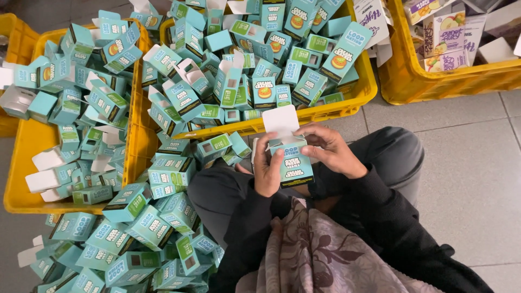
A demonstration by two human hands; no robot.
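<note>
Above grey tiles, teal carton point(292, 160) between left hand point(267, 171) and right hand point(331, 152).

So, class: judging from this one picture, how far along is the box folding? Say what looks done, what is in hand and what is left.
Done: closed teal boxes heaped on the floor. In hand: the left hand and right hand hold one teal box, its white flap up. Left: many open-flapped boxes in the left crate and the middle crate, so plenty seems to remain.
</note>
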